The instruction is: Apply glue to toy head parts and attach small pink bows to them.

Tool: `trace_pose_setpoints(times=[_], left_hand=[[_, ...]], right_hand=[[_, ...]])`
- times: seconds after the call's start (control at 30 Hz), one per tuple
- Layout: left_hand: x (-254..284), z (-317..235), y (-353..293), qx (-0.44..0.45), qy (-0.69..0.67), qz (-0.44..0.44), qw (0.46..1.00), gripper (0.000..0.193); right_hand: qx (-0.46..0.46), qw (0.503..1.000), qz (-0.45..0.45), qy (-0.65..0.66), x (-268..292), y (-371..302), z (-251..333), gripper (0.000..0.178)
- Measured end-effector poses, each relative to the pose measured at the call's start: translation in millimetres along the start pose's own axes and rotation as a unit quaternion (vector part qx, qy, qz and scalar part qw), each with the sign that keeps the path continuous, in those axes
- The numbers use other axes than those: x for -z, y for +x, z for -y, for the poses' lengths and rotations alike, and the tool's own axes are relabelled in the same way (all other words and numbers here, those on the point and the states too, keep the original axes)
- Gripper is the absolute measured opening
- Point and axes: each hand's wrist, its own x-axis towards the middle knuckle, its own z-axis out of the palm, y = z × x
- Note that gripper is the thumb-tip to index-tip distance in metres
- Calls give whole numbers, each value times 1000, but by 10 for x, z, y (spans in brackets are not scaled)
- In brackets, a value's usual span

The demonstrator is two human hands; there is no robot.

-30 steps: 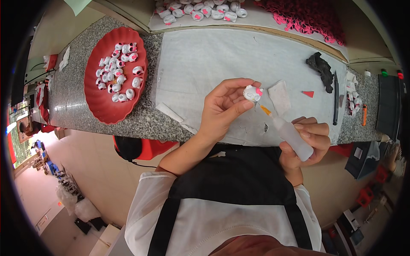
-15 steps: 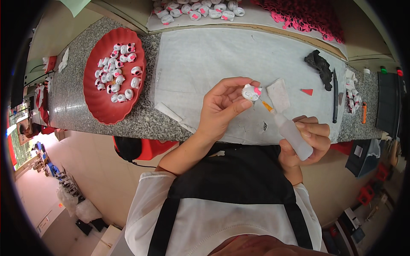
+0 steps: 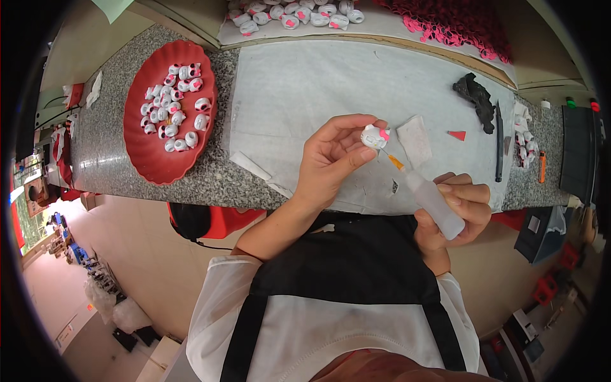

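Between thumb and fingers, my left hand (image 3: 332, 151) pinches a small white figurine head (image 3: 372, 137) with a pink bow. My right hand (image 3: 463, 207) is wrapped round a translucent squeeze bottle (image 3: 439, 207). The bottle tilts up to the left, and its orange needle tip (image 3: 396, 162) points at the figurine head's lower right edge. Whether the thin needle touches the head is too small to tell. Beneath both hands lies a white sheet (image 3: 299, 83), with a folded white cloth (image 3: 415, 140) just right of the figurine head.
A red scalloped tray (image 3: 141, 137) at left holds several similar white pieces. More white pieces (image 3: 289, 21) and pink parts (image 3: 439, 35) fill the shelf behind. On the right are a crumpled black piece (image 3: 476, 99), a dark pen-like tool (image 3: 499, 143), a red triangular scrap (image 3: 456, 135) and an orange cutter (image 3: 542, 167).
The bottle's tip has shifted slightly down and left, and the thin needle shows more plainly beside the figurine head. Both hands keep their hold.
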Motion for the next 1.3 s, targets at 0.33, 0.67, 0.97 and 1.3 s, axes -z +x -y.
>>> trace_pose_setpoints(times=[0.33,0.67,0.97,1.3], left_hand=[[14,47,-13,-59,66,14,996,31],[19,68,3,-94,126,20,987,30],[17,60,23,-104,148,15,983,29],[69,15,21,-81,22,-82,993,32]], right_hand=[[1,1000,-6,-14,-35,-1,2,38],[-4,999,35,-7,-33,21,13,37],[-17,999,27,15,0,60,-26,45],[-313,943,10,108,140,568,-348,27]])
